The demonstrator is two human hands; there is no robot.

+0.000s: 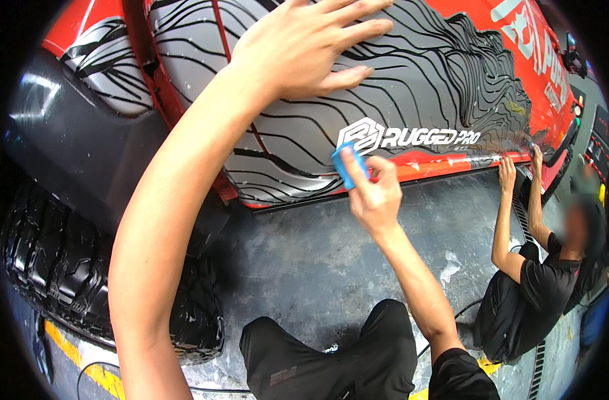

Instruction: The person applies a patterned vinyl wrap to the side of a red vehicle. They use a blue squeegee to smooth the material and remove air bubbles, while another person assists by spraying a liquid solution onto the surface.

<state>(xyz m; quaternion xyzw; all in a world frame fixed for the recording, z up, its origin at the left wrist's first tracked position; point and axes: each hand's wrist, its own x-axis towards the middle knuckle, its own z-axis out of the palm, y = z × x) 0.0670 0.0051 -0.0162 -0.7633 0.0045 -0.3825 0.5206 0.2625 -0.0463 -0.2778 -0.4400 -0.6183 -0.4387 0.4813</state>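
Observation:
My left hand (pixel 308 50) lies on the upper part of a car's side panel (pixel 304 127), its fingers spread and nothing in it. The panel carries a grey vinyl graphic with black wavy lines and white lettering, bordered by red. Lower down, my right hand (pixel 378 199) grips a blue squeegee (pixel 341 171), a small flat rectangular tool, with the fingers over its face. The squeegee is at the panel's lower part, just below the white hexagonal logo (pixel 361 137). A narrow red strip runs along the panel's bottom edge.
A black fender (pixel 64 127) and a chunky black tyre (pixel 58 267) stand at the left. At the right a co-worker (pixel 544 280) in black crouches, both hands near the car's lower edge. A cable (pixel 468 307), a floor drain grate (pixel 539 360) and yellow floor lines show below.

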